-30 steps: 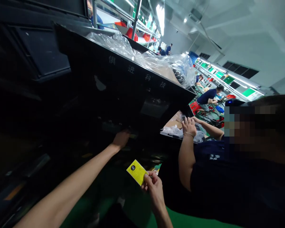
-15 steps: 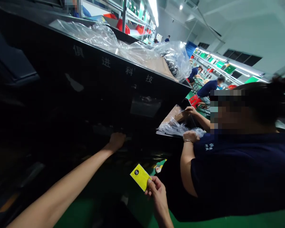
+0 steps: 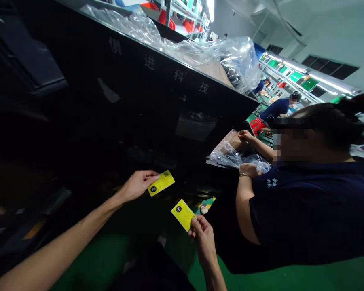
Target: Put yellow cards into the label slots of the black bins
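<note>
The left card (image 3: 162, 183) is being pinched by the left hand (image 3: 137, 185), pointing lengthwise towards two o'clock; the right card (image 3: 183, 216), by the right hand (image 3: 205, 237), towards ten-thirty.

Gap between cards (image 3: 161, 184) (image 3: 183, 215); box (image 3: 157, 89) seemingly blocks ahead
</note>
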The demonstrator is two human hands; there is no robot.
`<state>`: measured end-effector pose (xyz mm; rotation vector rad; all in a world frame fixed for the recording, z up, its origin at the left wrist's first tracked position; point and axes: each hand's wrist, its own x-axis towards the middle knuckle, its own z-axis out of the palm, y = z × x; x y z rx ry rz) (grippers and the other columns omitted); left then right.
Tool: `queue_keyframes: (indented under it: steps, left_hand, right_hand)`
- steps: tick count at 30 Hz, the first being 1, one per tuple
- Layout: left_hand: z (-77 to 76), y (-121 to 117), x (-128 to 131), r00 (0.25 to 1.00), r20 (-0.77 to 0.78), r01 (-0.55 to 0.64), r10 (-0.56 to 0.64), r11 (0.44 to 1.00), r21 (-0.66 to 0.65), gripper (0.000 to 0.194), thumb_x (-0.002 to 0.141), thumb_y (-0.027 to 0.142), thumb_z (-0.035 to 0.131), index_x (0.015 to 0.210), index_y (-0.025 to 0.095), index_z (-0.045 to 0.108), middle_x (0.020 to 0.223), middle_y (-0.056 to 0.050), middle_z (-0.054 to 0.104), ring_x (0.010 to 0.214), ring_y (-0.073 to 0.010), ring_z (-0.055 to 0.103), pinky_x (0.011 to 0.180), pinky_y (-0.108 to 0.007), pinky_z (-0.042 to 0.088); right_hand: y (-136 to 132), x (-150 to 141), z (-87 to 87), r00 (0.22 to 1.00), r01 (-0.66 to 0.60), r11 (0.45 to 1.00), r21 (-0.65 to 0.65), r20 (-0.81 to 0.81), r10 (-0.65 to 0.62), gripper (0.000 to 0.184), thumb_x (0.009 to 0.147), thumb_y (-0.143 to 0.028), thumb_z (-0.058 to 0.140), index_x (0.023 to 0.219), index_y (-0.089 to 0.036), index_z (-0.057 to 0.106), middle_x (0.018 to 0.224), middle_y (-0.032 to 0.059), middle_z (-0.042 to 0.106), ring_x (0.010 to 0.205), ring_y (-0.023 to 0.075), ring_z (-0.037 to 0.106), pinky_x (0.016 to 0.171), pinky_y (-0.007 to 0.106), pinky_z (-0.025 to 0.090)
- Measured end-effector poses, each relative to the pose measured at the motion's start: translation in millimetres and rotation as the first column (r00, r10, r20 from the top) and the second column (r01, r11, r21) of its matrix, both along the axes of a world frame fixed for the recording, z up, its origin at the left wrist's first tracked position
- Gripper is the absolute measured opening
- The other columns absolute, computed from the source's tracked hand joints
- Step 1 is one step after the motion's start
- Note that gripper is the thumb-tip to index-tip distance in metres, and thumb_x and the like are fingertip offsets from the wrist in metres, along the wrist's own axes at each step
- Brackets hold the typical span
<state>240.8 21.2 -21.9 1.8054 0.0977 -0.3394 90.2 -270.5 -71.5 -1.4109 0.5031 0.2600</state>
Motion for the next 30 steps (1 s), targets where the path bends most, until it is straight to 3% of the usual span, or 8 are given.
queue_keyframes:
  steps: [3,8,15,21,30]
  left_hand:
    - [20.0,14.5,-27.1,0.971,-0.108,0.217,-0.211,0.975,0.044,0.061,0.081,0.072,0.063,0.109,0.021,0.082,0.098,-0.01,0.08,0.085,-0.0283,0.074,0.068,-0.03,0.05]
    - [32.4,32.7,-52.5,0.918,-0.121,0.391,-0.378,0.913,0.115,0.05,0.094,0.061,0.058,0.115,0.022,0.081,0.102,-0.006,0.08,0.089,-0.024,0.072,0.071,-0.028,0.048]
    - [29.3,42.0,-74.8,0.891,-0.087,0.454,-0.446,0.867,0.204,0.041,0.1,0.051,0.055,0.112,0.023,0.082,0.096,-0.003,0.078,0.082,-0.0195,0.068,0.066,-0.027,0.043]
    - [37.2,42.3,-84.8,0.888,-0.093,0.46,-0.45,0.862,0.215,0.038,0.1,0.048,0.056,0.111,0.023,0.082,0.099,-0.003,0.079,0.085,-0.0195,0.07,0.066,-0.026,0.044]
    - [39.7,39.8,-89.7,0.877,-0.09,0.479,-0.472,0.848,0.225,0.035,0.101,0.045,0.056,0.108,0.022,0.082,0.091,-0.002,0.078,0.073,-0.015,0.064,0.058,-0.025,0.039]
  right_hand:
    - [4.6,0.3,4.6,1.0,-0.008,1.0,0.012,0.012,0.007,0.049,0.088,-0.062,0.079,0.1,-0.016,0.067,0.065,-0.0007,0.064,0.054,0.0085,0.046,0.053,0.021,0.031]
    - [12.0,-3.4,12.4,0.999,-0.008,1.0,0.003,0.043,0.008,0.051,0.087,-0.061,0.08,0.106,-0.015,0.067,0.064,-0.003,0.062,0.054,0.0066,0.045,0.053,0.019,0.033]
    - [22.9,-12.3,17.3,0.999,-0.038,0.999,-0.017,0.035,0.039,0.053,0.085,-0.062,0.082,0.106,-0.016,0.066,0.062,-0.0033,0.062,0.053,0.008,0.047,0.052,0.02,0.035]
    - [28.9,-21.0,19.9,0.997,-0.047,0.998,-0.033,0.053,0.049,0.051,0.084,-0.059,0.083,0.103,-0.015,0.067,0.061,-0.0044,0.06,0.052,0.0068,0.044,0.051,0.019,0.033]
    - [24.6,-23.5,18.9,0.996,-0.065,0.998,-0.021,0.053,0.066,0.047,0.085,-0.057,0.083,0.101,-0.016,0.066,0.061,-0.0036,0.062,0.051,0.0061,0.046,0.05,0.017,0.034]
